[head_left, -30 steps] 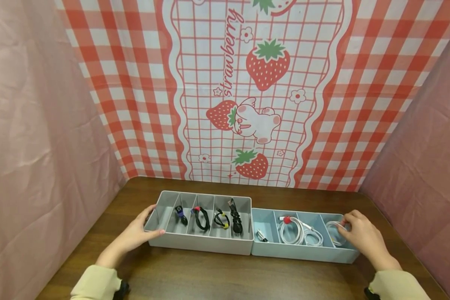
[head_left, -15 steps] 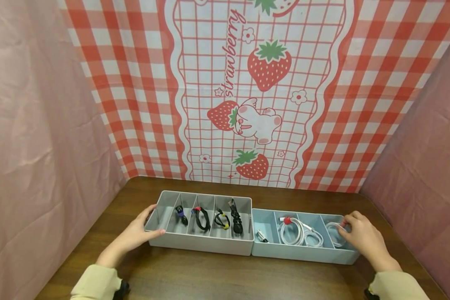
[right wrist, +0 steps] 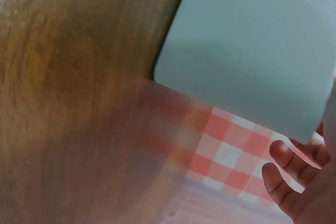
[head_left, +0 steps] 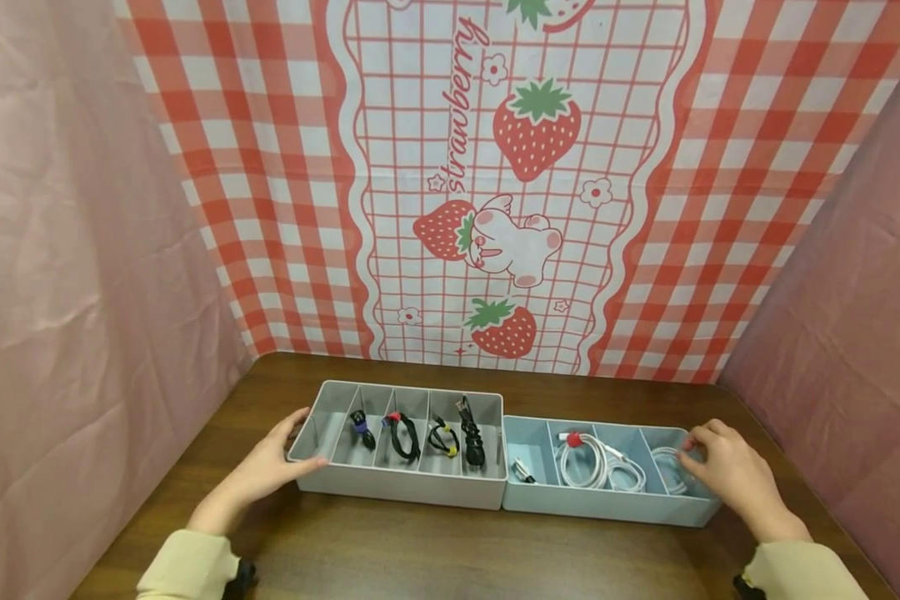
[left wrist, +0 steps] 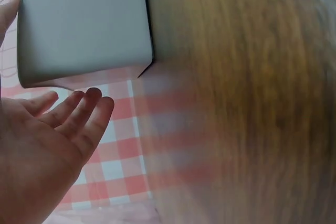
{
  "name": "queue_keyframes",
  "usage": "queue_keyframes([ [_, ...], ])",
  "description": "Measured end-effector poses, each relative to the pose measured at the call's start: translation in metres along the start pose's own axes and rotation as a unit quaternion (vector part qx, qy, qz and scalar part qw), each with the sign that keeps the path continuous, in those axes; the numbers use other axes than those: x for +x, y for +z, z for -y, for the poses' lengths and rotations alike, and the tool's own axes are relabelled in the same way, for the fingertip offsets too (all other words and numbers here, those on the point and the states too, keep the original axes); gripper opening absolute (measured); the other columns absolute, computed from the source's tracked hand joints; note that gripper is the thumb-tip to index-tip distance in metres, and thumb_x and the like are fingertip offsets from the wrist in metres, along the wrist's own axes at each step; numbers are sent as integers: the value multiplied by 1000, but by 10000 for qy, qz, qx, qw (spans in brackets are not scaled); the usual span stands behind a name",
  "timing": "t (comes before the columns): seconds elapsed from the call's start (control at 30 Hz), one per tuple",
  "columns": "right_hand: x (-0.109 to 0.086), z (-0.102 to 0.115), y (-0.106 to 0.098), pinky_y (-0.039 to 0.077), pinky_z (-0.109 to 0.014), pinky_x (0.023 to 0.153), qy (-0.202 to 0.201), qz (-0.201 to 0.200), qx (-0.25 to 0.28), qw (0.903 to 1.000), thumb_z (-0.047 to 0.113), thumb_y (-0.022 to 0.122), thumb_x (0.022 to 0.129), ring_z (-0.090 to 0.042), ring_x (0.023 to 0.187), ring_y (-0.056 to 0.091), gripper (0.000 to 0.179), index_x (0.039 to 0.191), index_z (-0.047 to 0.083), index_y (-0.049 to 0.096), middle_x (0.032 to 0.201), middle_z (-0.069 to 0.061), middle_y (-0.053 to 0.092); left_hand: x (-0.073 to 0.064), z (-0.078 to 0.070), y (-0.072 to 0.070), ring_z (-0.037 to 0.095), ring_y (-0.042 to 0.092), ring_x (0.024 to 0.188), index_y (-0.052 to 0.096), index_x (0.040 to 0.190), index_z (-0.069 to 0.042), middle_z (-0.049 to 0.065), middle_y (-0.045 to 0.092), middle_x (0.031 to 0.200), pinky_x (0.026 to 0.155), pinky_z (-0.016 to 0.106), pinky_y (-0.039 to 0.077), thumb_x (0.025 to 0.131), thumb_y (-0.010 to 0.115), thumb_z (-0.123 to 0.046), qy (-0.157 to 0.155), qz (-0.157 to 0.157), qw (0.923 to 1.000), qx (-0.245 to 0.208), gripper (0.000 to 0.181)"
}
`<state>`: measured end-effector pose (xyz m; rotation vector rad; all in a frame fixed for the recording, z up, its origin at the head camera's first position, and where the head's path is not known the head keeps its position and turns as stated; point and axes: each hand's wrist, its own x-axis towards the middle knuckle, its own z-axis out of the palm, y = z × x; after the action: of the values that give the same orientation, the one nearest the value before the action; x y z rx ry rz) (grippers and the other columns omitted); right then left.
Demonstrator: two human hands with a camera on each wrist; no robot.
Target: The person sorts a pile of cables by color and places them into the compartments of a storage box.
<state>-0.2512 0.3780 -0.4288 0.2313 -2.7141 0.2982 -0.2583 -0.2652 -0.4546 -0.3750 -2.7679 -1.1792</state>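
Observation:
A long grey divided box (head_left: 405, 488) stands on the table; my left hand (head_left: 261, 468) is at its left end, thumb on the front corner, fingers behind the end wall. Black cables lie inside, among them one with a purple tie (head_left: 359, 427) and one with a red tie (head_left: 405, 439). Over the right end of the pale blue divided box (head_left: 607, 506) is my right hand (head_left: 737, 477), thumb and forefinger above a coiled white cable (head_left: 667, 468). Its other fingers hang loosely bent beside the end wall. Another white cable (head_left: 583, 465) has a red tie.
The two boxes stand end to end on the brown wooden table (head_left: 450, 550). A small black-and-white connector (head_left: 523, 472) lies in the blue box's left compartment. A checked strawberry cloth (head_left: 465, 183) hangs behind, with pink curtains (head_left: 97, 292) at both sides.
My right hand has shifted slightly right, and its thumb has come away from the coiled white cable, which now lies in the right compartment. The left hand and boxes look unmoved.

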Motion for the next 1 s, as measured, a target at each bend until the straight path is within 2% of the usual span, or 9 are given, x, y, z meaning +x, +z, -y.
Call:
queue_keyframes([
  [0.17,0,2,-9,35,-28,46,-93,-159,-3,9998,16,80,71,-13,64,46,16,77,13,65,81,-5,55,0,-2,-6,38,49,116,27,143,4,24,42,136,82,42,49,80,75,-32,99,-61,9999,64,87],
  [0.5,6,8,-30,37,-33,47,-370,-680,-216,9968,17,80,68,-18,63,48,17,75,13,64,77,-5,56,0,-18,-17,41,48,119,29,143,4,26,42,137,88,52,47,83,70,-39,18,-163,9990,423,84],
  [0.6,8,12,-38,39,-35,49,-356,-703,-215,9967,19,80,68,-19,64,51,19,76,15,64,77,-4,57,1,-25,-20,40,50,117,31,141,5,26,45,135,88,53,46,84,69,-41,47,-267,9976,634,83],
  [0.8,10,26,-55,43,-44,50,-56,-372,-40,9993,24,77,73,-27,73,56,18,81,16,65,82,-6,60,1,-43,-23,39,52,114,35,140,6,26,49,131,91,54,43,87,66,-38,269,-567,9947,820,76],
  [1.0,11,43,-70,46,-51,57,-67,-482,-23,9988,24,77,73,-30,80,56,19,86,14,66,86,-8,61,0,-72,-24,44,44,121,39,137,8,30,45,134,100,58,34,90,63,-25,514,-772,9895,1110,63],
])
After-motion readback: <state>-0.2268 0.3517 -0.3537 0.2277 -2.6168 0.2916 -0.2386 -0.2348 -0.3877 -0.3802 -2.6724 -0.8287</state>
